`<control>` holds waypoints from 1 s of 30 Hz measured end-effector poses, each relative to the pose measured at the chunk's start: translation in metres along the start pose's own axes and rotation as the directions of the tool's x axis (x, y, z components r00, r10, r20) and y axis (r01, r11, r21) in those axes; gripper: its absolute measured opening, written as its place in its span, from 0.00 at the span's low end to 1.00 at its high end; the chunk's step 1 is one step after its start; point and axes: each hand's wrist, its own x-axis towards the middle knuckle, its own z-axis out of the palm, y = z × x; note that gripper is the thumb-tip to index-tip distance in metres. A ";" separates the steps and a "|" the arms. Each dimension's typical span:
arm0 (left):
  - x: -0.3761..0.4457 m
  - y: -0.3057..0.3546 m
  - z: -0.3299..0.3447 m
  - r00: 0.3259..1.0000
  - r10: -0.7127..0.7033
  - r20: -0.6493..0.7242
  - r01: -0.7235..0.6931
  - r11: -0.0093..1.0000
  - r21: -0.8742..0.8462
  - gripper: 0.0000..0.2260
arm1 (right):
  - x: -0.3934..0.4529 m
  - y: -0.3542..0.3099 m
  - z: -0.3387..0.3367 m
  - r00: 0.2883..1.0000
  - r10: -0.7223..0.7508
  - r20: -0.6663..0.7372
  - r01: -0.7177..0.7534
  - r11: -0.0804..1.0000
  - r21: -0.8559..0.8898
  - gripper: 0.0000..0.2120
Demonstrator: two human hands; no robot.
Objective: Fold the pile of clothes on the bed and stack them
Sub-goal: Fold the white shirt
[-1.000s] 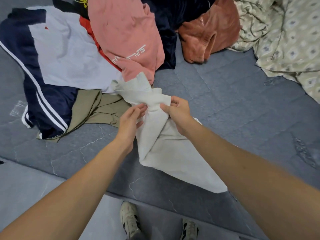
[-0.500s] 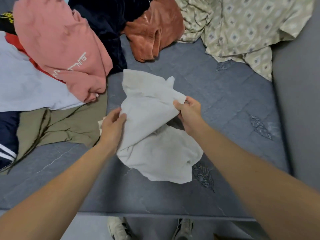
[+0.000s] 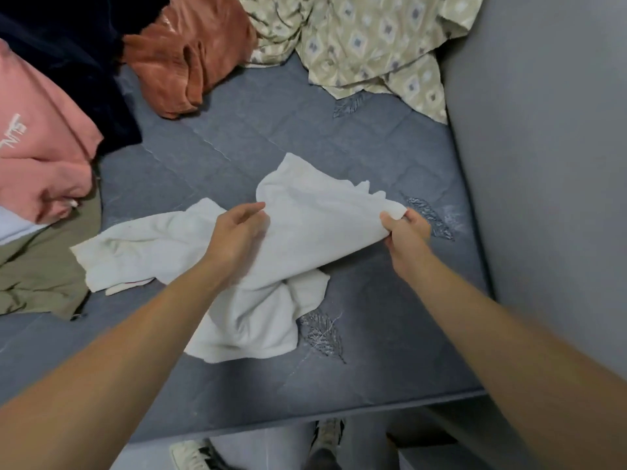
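A crumpled white garment (image 3: 305, 218) lies on the grey quilted mattress (image 3: 258, 137) in the middle of the view. My right hand (image 3: 405, 232) pinches its right edge and lifts it slightly. My left hand (image 3: 237, 232) grips the cloth near its middle, fingers curled into the fabric. To the left sits the pile: a pink sweatshirt (image 3: 37, 154), a dark navy garment (image 3: 78, 45), an olive garment (image 3: 40, 269) and a rust-orange garment (image 3: 183, 59).
A beige patterned sheet (image 3: 369, 45) is bunched at the far right of the bed. A grey wall (image 3: 543, 164) borders the mattress on the right. The mattress's front edge runs along the bottom, with my shoes (image 3: 193, 456) on the floor below it.
The white garment has been drawn right, away from the pile, and spread wider. My hands have moved apart, and the view has shifted right toward the wall.
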 end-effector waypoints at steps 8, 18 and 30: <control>-0.002 -0.014 0.028 0.996 0.007 0.088 -0.050 0.867 0.497 0.18 | 0.020 0.015 -0.087 0.983 -0.022 -0.181 -0.016 0.979 -0.203 0.09; -0.018 -0.030 0.050 0.984 0.029 0.174 -0.126 0.803 0.582 0.07 | -0.002 0.018 -0.028 0.718 -0.383 0.581 0.674 0.176 -0.717 0.35; -0.042 -0.048 -0.039 0.977 0.175 0.126 -0.213 0.864 0.457 0.15 | 0.003 0.031 0.016 0.612 0.097 0.785 0.791 -0.085 -0.606 0.03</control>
